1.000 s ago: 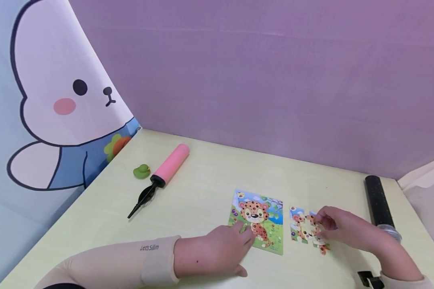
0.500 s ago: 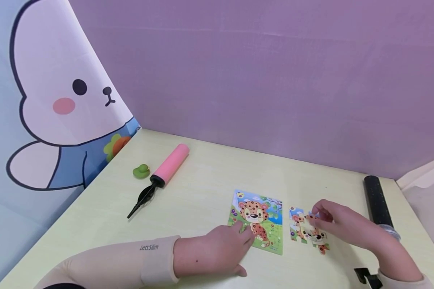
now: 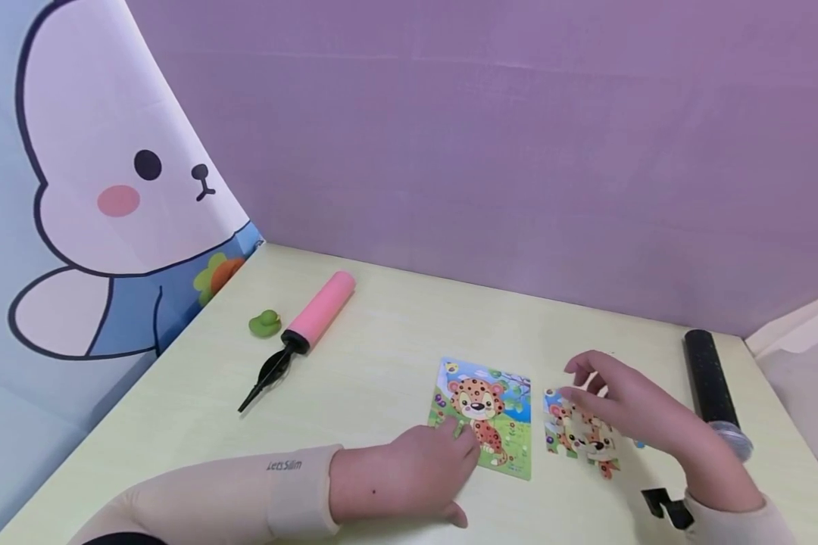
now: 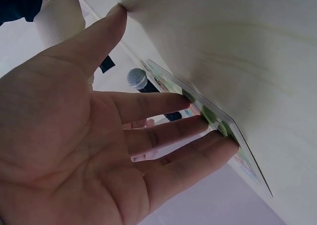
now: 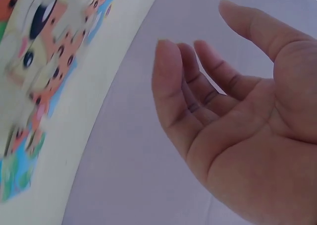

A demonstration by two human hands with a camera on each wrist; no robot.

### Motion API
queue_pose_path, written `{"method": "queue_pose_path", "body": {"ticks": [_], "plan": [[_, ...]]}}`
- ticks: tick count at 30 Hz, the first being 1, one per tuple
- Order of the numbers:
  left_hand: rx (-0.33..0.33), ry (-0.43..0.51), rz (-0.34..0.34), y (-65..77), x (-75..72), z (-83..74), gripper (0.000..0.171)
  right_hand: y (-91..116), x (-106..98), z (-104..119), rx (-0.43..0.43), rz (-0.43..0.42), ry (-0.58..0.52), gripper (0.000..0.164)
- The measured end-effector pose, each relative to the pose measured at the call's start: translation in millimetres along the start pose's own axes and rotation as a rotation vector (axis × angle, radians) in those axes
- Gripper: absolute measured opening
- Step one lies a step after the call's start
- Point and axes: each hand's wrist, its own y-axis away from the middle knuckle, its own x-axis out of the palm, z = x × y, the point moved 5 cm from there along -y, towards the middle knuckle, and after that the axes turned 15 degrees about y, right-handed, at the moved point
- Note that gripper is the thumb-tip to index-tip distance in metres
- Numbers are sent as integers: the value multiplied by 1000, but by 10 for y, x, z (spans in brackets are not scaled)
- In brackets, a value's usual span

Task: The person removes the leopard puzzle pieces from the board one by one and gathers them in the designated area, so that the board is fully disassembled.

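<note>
My left hand [image 3: 419, 473] rests its fingertips on the lower left of a picture card [image 3: 518, 439] showing a spotted leopard cub. In the left wrist view its fingers are stretched out onto the card [image 4: 218, 118], and the thumb stands apart. To the card's right lies a partly joined jigsaw puzzle [image 3: 586, 439] of the same cub, with gaps between some pieces [image 5: 59, 61]. Over the puzzle's upper right hovers my right hand [image 3: 630, 401], fingers loosely bent and thumb apart, holding nothing. It hides part of the puzzle. A small blue piece [image 3: 639, 444] peeks out beneath the wrist.
A black microphone [image 3: 712, 378] lies at the right, close to the right forearm. Farther left on the table [image 3: 382, 356] are a pink hand pump [image 3: 323, 306] with a black nozzle and a green toy duck [image 3: 265, 324]. A purple cloth wall [image 3: 450, 151] stands behind.
My right hand has lifted off the puzzle's right side and moved up and left, its fingers parting. More of the puzzle's lower right shows. The left hand has stayed on the card.
</note>
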Motion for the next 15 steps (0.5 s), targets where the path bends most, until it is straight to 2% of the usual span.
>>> {"method": "queue_pose_path", "body": {"ticks": [3,7,11,15], "plan": [[-2,-8,-1,-9,-9,0,100,-77,9,87,-15,-6,-17,47],[-6,24,6,-21,-12,4,99,-171,98,194,-40,51,-26,55],[-14,44,11,-37,2,-2,99,-229,222,289,-102,110,-47,56],[-8,17,1,-43,-7,-19,94,-279,322,342,-141,124,-61,53]]}}
